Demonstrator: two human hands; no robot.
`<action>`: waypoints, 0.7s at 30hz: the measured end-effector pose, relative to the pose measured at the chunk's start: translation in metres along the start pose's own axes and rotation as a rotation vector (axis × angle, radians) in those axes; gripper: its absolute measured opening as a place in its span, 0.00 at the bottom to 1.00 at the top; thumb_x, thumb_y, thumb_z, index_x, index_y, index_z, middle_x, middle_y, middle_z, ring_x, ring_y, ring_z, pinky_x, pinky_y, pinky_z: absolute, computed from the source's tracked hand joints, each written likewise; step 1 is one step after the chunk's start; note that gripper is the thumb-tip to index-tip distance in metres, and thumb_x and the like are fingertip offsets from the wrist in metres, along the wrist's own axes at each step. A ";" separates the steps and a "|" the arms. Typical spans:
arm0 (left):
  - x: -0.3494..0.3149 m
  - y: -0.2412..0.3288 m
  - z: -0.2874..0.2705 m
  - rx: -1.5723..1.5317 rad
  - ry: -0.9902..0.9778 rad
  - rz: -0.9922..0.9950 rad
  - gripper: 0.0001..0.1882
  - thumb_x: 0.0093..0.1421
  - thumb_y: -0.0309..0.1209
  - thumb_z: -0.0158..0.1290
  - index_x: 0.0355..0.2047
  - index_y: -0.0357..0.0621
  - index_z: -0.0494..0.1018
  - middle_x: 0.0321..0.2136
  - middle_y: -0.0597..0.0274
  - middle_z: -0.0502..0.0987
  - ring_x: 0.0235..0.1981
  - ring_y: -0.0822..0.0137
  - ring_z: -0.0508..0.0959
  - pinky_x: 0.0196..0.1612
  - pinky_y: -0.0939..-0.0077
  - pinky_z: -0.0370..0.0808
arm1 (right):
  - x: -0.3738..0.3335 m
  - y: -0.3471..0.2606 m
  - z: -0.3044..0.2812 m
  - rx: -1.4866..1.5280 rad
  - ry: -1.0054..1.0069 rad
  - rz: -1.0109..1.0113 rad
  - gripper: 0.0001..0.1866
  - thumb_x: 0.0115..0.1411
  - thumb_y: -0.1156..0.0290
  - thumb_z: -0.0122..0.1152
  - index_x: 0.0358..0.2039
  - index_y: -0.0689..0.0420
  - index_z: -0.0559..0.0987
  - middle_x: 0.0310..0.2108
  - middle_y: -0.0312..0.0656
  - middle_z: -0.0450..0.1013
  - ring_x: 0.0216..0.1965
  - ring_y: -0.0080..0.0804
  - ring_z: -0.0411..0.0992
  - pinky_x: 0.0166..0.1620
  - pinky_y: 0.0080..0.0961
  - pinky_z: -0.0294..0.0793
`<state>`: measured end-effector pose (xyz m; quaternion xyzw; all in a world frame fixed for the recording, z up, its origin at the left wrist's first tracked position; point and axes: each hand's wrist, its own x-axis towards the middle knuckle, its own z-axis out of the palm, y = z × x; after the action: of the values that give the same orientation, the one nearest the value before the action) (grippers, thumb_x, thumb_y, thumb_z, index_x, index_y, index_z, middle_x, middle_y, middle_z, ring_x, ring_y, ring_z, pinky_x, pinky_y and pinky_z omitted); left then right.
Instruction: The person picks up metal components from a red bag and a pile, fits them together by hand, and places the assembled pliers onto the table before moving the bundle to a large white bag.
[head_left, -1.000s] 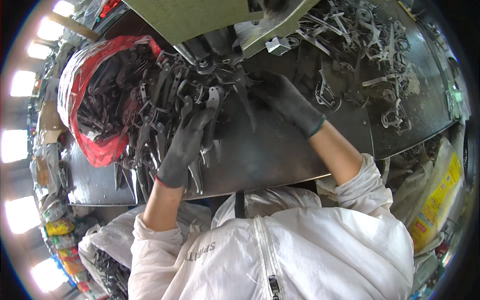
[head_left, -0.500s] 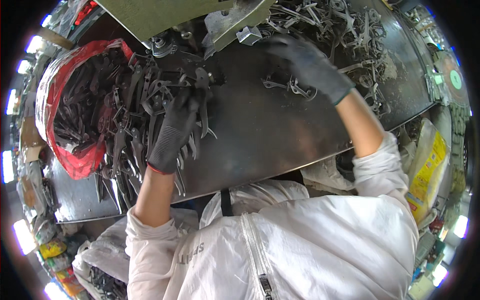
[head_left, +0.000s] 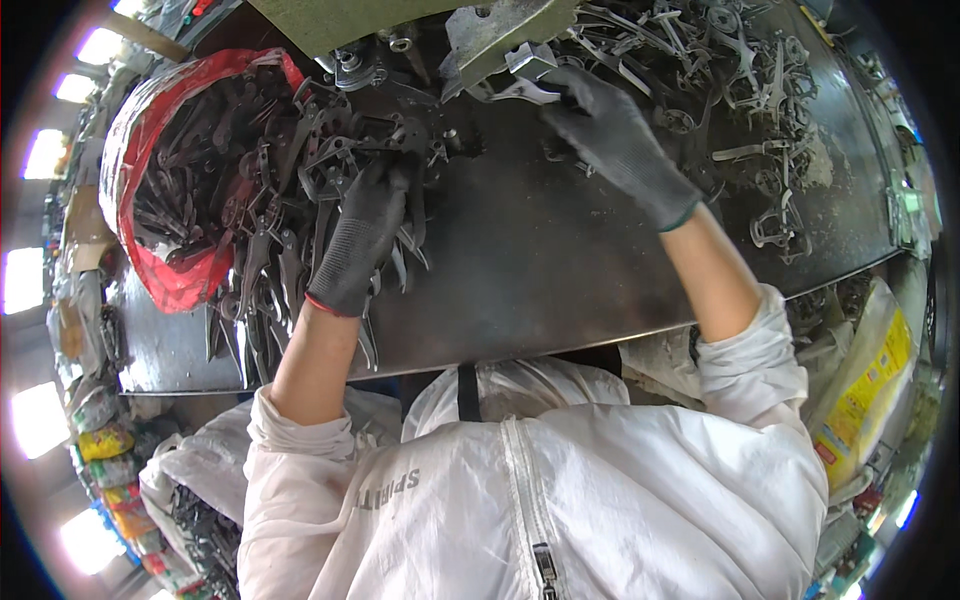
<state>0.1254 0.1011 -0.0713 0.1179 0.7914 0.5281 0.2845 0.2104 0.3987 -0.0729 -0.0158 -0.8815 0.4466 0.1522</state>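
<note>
My right hand (head_left: 630, 150), in a dark grey glove, pinches a silver metal lever-like part (head_left: 525, 92) at the lower edge of the machine's metal block (head_left: 505, 45). On the left, my gloved left hand (head_left: 355, 245) is closed at the near right side of a heap of dark, plier-like metal pieces (head_left: 265, 235). A dark metal piece (head_left: 408, 133) shows just past its fingertips. The fingers look curled round it, though their undersides are hidden. Several pale-tipped pieces hang out beside that wrist.
A red and white bag (head_left: 190, 290) full of dark metal pieces lies at the left. Silver metal parts (head_left: 745, 70) are heaped at the far right of the steel table (head_left: 520, 270). The green machine body (head_left: 340, 20) overhangs the far edge. A yellow-printed sack (head_left: 865, 390) stands right.
My right hand has come to the machine's block, and a silver part now shows in its fingers. My left hand stays at the dark heap. The whole view has shifted slightly.
</note>
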 end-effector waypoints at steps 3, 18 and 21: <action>-0.002 0.025 0.016 0.103 0.049 -0.016 0.29 0.72 0.47 0.48 0.60 0.33 0.68 0.53 0.50 0.76 0.50 0.63 0.77 0.53 0.70 0.74 | 0.004 -0.030 0.023 0.320 -0.039 0.356 0.23 0.64 0.69 0.63 0.57 0.66 0.75 0.37 0.38 0.79 0.34 0.19 0.74 0.40 0.23 0.75; 0.036 0.019 -0.003 -0.018 -0.090 -0.025 0.24 0.74 0.42 0.48 0.59 0.34 0.70 0.45 0.55 0.80 0.44 0.67 0.82 0.50 0.72 0.78 | 0.008 -0.055 0.048 0.728 -0.075 0.426 0.24 0.62 0.71 0.64 0.56 0.69 0.76 0.41 0.43 0.80 0.39 0.24 0.79 0.44 0.22 0.79; 0.033 0.026 0.007 -0.033 -0.105 -0.036 0.21 0.74 0.40 0.47 0.56 0.33 0.73 0.44 0.52 0.81 0.42 0.64 0.82 0.48 0.70 0.78 | 0.010 -0.049 0.056 0.612 -0.151 0.339 0.22 0.66 0.69 0.61 0.56 0.69 0.74 0.39 0.42 0.80 0.37 0.24 0.78 0.41 0.21 0.77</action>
<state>0.0998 0.1333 -0.0602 0.1262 0.7685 0.5290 0.3372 0.1903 0.3270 -0.0622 -0.0823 -0.7005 0.7089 0.0079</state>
